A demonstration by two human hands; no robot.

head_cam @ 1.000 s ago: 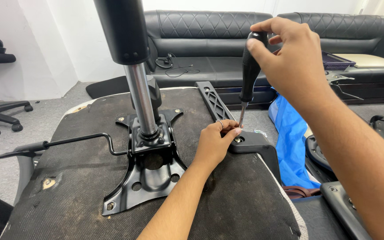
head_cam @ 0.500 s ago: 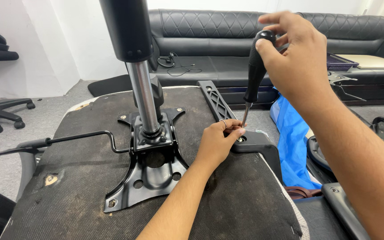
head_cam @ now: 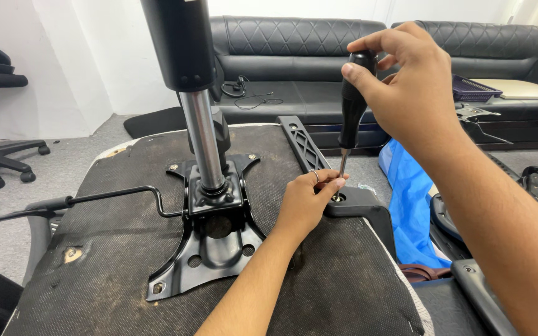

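right hand (head_cam: pixel 406 93) tight around black screwdriver (head_cam: pixel 351 106), left hand (head_cam: pixel 309 202) fingers pinched at its tip on armrest bracket (head_cam: pixel 362 205)

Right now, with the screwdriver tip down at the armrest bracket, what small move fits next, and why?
Probably turn the screwdriver in place. The right hand grips its handle upright, the tip sits in the hole of the black bracket, and the left hand's fingers pinch around the tip, steadying it on the seat underside.
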